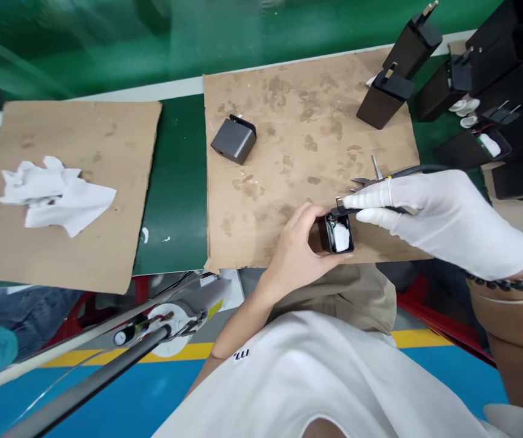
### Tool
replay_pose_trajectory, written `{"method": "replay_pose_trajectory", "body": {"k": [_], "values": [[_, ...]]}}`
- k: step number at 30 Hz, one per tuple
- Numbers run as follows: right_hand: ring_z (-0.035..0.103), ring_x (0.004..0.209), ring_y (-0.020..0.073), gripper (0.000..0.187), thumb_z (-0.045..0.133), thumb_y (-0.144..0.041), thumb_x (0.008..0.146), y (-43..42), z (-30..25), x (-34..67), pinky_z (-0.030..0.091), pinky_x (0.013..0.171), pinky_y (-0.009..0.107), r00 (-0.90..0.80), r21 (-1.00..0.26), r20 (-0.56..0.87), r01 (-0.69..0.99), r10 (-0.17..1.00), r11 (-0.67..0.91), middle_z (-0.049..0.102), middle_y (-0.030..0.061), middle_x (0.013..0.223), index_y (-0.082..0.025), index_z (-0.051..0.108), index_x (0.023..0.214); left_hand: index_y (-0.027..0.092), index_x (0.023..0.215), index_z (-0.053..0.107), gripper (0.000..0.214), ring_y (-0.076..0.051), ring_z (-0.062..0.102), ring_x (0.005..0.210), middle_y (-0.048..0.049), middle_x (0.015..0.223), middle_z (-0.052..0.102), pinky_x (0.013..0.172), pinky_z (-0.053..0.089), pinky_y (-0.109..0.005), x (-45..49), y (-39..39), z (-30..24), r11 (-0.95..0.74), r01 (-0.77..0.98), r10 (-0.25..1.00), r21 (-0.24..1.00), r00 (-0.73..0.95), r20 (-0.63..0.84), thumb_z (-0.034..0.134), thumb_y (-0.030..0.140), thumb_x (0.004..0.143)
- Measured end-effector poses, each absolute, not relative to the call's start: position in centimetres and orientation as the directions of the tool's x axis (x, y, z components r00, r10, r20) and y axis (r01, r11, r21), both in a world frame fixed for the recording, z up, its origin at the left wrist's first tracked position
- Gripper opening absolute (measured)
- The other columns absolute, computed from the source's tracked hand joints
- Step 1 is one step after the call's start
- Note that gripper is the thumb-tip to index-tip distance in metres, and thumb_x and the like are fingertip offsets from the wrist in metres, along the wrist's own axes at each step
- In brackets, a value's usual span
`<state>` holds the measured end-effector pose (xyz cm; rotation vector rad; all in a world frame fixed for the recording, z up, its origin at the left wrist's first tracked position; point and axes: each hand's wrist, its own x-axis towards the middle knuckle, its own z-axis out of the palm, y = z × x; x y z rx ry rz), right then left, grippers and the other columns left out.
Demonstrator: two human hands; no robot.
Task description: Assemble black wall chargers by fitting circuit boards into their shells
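Observation:
My left hand (300, 246) is bare and wrapped round a small black charger housing (338, 234), its open end showing white filling inside. My right hand (444, 216) wears a white glove and grips a dark tool with a cable (382, 210); its metal tip rests at the top edge of the housing. Both hands are over the near edge of a stained cardboard sheet (307, 140). Metal tweezers (368, 178) lie on the cardboard just behind my right fingers.
A finished grey charger (234, 140) lies on the cardboard. Two dark housings (387, 97) stand at its far right corner, more lie in black trays (494, 103) beyond. A second cardboard (106, 201) at left carries crumpled white tissue (56, 194). Green belt runs behind.

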<state>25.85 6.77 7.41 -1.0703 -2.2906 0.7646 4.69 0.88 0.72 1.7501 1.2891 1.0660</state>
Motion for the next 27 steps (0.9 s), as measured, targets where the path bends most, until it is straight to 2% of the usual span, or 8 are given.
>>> {"method": "replay_pose_trajectory", "body": {"k": [3, 6, 9, 15, 19, 22, 25, 27], "values": [[0.079, 0.090, 0.0221, 0.013, 0.074, -0.027, 0.091, 4.9, 7.5, 25.0, 0.067, 0.082, 0.036, -0.464, -0.726, 0.202, 0.520, 0.862, 0.450, 0.082, -0.0022, 0.101, -0.027, 0.081, 0.101, 0.022, 0.106, 0.055, 0.053, -0.022, 0.063, 0.095, -0.0027, 0.101, 0.062, 0.082, 0.053, -0.033, 6.0, 0.4, 0.5, -0.260, 0.442, 0.961, 0.859, 0.031, 0.275, 0.092, 0.032, 0.070], [0.079, 0.091, 0.0225, 0.013, 0.075, -0.022, 0.090, 2.7, 7.0, 23.8, 0.066, 0.080, 0.036, -0.363, -0.555, 0.325, 0.675, 0.873, 0.487, 0.082, 0.0019, 0.104, -0.025, 0.080, 0.101, 0.023, 0.103, 0.053, 0.046, -0.022, 0.061, 0.091, -0.0028, 0.098, 0.059, 0.079, 0.053, -0.034, 7.2, 0.2, 0.2, -0.203, 0.498, 0.958, 0.843, -0.076, 0.275, 0.086, 0.031, 0.073], [0.078, 0.088, 0.0246, 0.014, 0.074, -0.025, 0.091, 0.9, 6.3, 22.6, 0.064, 0.072, 0.038, -0.271, -0.400, 0.394, 0.810, 0.878, 0.429, 0.080, 0.0051, 0.107, -0.027, 0.078, 0.104, 0.023, 0.105, 0.051, 0.044, -0.023, 0.061, 0.089, -0.0038, 0.098, 0.058, 0.077, 0.052, -0.036, 8.1, 0.0, 0.0, -0.181, 0.525, 0.947, 0.832, -0.134, 0.290, 0.081, 0.026, 0.073], [0.075, 0.089, 0.0285, 0.014, 0.072, -0.025, 0.093, -0.3, 4.7, 20.7, 0.061, 0.072, 0.042, -0.179, -0.343, 0.465, 0.867, 0.867, 0.363, 0.078, 0.0109, 0.104, -0.026, 0.075, 0.107, 0.024, 0.104, 0.048, 0.033, -0.025, 0.061, 0.090, -0.0056, 0.097, 0.059, 0.078, 0.052, -0.039, 8.4, -0.1, 0.0, -0.180, 0.504, 0.943, 0.845, -0.157, 0.294, 0.070, 0.018, 0.081], [0.072, 0.087, 0.0294, 0.015, 0.076, -0.024, 0.089, -0.4, 4.1, 20.3, 0.059, 0.072, 0.044, -0.200, -0.300, 0.534, 0.863, 0.821, 0.406, 0.076, 0.0114, 0.098, -0.023, 0.076, 0.104, 0.024, 0.106, 0.049, 0.031, -0.025, 0.061, 0.093, -0.0062, 0.100, 0.061, 0.081, 0.052, -0.040, 8.2, -0.2, 0.0, -0.163, 0.494, 0.955, 0.854, -0.140, 0.263, 0.068, 0.018, 0.082], [0.071, 0.088, 0.0302, 0.014, 0.074, -0.024, 0.091, -0.3, 4.2, 20.4, 0.060, 0.072, 0.047, -0.274, -0.226, 0.494, 0.876, 0.825, 0.426, 0.075, 0.0138, 0.100, -0.022, 0.076, 0.104, 0.023, 0.106, 0.049, 0.030, -0.025, 0.060, 0.091, -0.0062, 0.099, 0.060, 0.079, 0.051, -0.039, 8.2, -0.2, -0.2, -0.172, 0.503, 0.947, 0.847, -0.151, 0.282, 0.067, 0.020, 0.083], [0.075, 0.096, 0.0312, 0.019, 0.071, -0.029, 0.094, 0.1, 4.0, 20.7, 0.063, 0.073, 0.046, -0.326, -0.266, 0.424, 0.847, 0.845, 0.460, 0.076, 0.0151, 0.112, -0.021, 0.074, 0.111, 0.023, 0.109, 0.049, 0.031, -0.025, 0.061, 0.090, -0.0066, 0.099, 0.060, 0.079, 0.050, -0.040, 8.2, -0.2, -0.5, -0.189, 0.516, 0.945, 0.835, -0.135, 0.297, 0.066, 0.019, 0.083], [0.078, 0.096, 0.0276, 0.022, 0.069, -0.029, 0.095, 0.4, 3.8, 21.1, 0.064, 0.072, 0.040, -0.339, -0.311, 0.409, 0.821, 0.847, 0.479, 0.077, 0.0114, 0.120, -0.023, 0.072, 0.116, 0.023, 0.110, 0.050, 0.033, -0.026, 0.062, 0.093, -0.0067, 0.100, 0.061, 0.084, 0.051, -0.041, 7.8, -0.1, -0.3, -0.185, 0.530, 0.952, 0.828, -0.112, 0.285, 0.066, 0.016, 0.081]]}}
